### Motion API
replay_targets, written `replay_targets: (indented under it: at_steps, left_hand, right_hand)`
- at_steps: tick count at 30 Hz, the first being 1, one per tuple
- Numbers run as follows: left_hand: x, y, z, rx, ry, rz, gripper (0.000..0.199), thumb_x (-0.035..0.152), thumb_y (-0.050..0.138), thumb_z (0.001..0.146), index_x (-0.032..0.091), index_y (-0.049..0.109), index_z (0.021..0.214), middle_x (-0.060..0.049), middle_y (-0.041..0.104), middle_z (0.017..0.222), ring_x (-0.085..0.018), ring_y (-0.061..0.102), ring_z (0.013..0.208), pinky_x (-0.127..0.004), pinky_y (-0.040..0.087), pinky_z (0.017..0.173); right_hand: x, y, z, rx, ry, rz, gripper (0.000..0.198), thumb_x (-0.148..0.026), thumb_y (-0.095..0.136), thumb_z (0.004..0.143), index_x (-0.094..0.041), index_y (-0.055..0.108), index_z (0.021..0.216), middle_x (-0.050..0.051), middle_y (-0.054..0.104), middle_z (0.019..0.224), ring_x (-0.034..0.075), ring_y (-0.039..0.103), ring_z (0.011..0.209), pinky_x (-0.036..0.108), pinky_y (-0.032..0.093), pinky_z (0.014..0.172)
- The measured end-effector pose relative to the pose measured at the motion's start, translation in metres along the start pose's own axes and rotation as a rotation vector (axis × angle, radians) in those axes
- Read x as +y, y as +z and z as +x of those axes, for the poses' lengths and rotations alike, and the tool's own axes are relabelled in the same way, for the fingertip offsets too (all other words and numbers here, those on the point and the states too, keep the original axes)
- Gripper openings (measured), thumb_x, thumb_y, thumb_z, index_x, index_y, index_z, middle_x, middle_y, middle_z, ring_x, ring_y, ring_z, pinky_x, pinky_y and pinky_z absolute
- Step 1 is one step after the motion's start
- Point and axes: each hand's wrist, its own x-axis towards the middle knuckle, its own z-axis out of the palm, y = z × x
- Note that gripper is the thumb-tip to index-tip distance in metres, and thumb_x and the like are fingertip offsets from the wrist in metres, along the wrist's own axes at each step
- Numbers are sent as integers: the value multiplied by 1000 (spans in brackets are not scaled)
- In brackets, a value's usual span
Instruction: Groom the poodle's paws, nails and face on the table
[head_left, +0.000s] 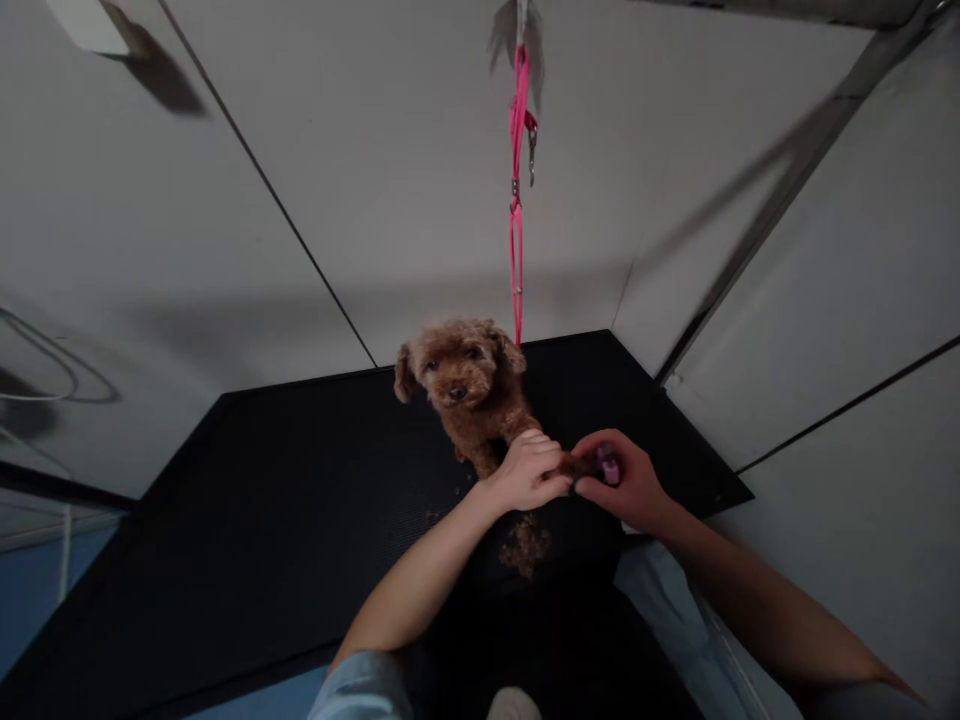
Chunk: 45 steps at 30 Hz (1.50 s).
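Note:
A curly brown dog (476,385), like a poodle, is on the black grooming table (300,520) with its face toward me. My left hand (529,472) is closed around one of its front legs, drawn out to the right. The paw end (574,466) shows between my two hands. My right hand (626,478) is closed on a small purple tool (608,466) beside that paw. Fingers cover most of the tool, so its exact kind is hidden. Cut brown fur (526,545) lies in a clump below my left wrist.
A pink grooming loop (517,230) with a metal clip (532,155) hangs behind the dog. Pale wall panels (360,180) stand behind and to the right of the table. A white cord (45,395) hangs at the left.

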Motion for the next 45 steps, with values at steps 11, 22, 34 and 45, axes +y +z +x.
replay_targets:
  at_steps: [11, 22, 34, 45]
  left_hand:
    - [4, 2, -9, 19, -72, 10, 30, 32, 34, 89, 21, 37, 61, -1, 45, 58, -15, 45, 62, -34, 38, 69]
    - [8, 2, -8, 68, -99, -31, 26, 30, 32, 90, 20, 45, 70, -2, 51, 62, -16, 47, 64, -34, 37, 68]
    - [15, -5, -9, 188, -72, -71, 24, 23, 36, 85, 22, 31, 62, 2, 41, 55, -14, 39, 56, -32, 33, 61]
    - [16, -2, -8, 178, -82, -109, 24, 20, 39, 83, 21, 33, 60, 1, 43, 55, -13, 40, 56, -32, 34, 62]
  right_hand:
    - [4, 19, 28, -86, 329, 155, 13, -23, 56, 64, -19, 50, 75, -7, 46, 57, 9, 41, 51, 22, 34, 49]
    - [-9, -1, 21, -243, 44, -169, 16, -26, 62, 74, -19, 56, 87, -4, 55, 71, 12, 50, 63, 24, 37, 61]
    - [11, 5, 25, -151, -109, -483, 12, -14, 51, 74, -17, 60, 82, 1, 57, 72, 14, 48, 67, 26, 32, 63]
    - [-12, -9, 23, -274, -615, -1086, 9, -17, 54, 81, -19, 63, 82, 3, 54, 69, 18, 39, 65, 34, 19, 63]
